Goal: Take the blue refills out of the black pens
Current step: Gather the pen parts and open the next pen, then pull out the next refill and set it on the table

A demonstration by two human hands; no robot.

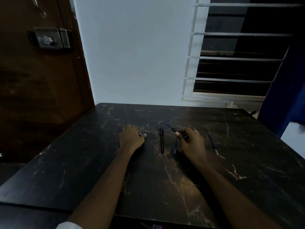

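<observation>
My right hand (pixel 191 141) grips a black pen (pixel 174 130) just above the table, and its blue refill (pixel 167 125) sticks out up and to the left. A second black pen (pixel 161 140) lies lengthwise on the table between my hands. Partly under my right hand lies a loose blue refill (pixel 175 147), and another blue refill (pixel 212 143) lies further to the right. My left hand (pixel 131 137) rests on the table left of the lying pen, fingers curled under and thumb against them. Nothing shows in its grasp.
The dark marble-patterned table (pixel 165 179) stands against a white wall (pixel 135 55). A brown door with a metal lock (pixel 49 38) is at the left. A barred window (pixel 236 58) and a blue curtain (pixel 283 96) are at the right.
</observation>
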